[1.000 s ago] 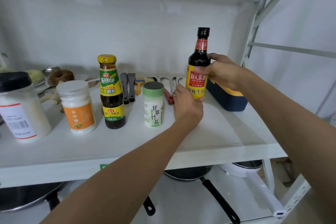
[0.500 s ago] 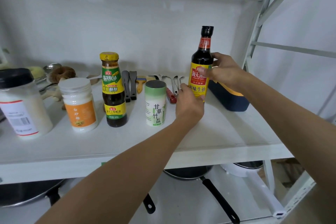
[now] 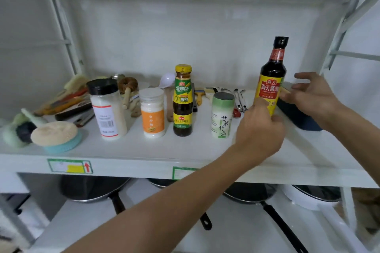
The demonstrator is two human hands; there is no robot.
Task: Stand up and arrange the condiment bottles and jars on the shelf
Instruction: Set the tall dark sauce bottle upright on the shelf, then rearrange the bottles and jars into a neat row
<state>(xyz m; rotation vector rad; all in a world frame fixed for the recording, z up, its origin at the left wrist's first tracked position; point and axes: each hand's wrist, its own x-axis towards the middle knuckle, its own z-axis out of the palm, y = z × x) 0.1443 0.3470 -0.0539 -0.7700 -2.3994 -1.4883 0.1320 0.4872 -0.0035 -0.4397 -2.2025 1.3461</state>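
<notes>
On the white shelf [image 3: 144, 150], at the far left, a round sponge brush [image 3: 55, 136] lies among a heap of utensils [image 3: 67, 98]. Next stands a tall white jar with a black lid [image 3: 107, 109], upright, and just right of it a shorter white jar with an orange label [image 3: 152, 115]. Beside that is a dark sauce bottle with a yellow cap [image 3: 183, 100], also upright, with brushes and spoons lying flat behind the row. A green-and-white salt canister [image 3: 222, 115] stands a little apart to the right. Further right, the left hand [image 3: 260, 131] is closed around the lower part of a tall soy sauce bottle [image 3: 271, 76], which is upright near the right end of the shelf; its base is hidden behind the hand. The right hand [image 3: 310, 96] is just right of the bottle with fingers spread, not gripping anything, in front of a dark blue box [image 3: 298, 115]. Below the shelf, black pans [image 3: 92, 189] sit on a lower level.
</notes>
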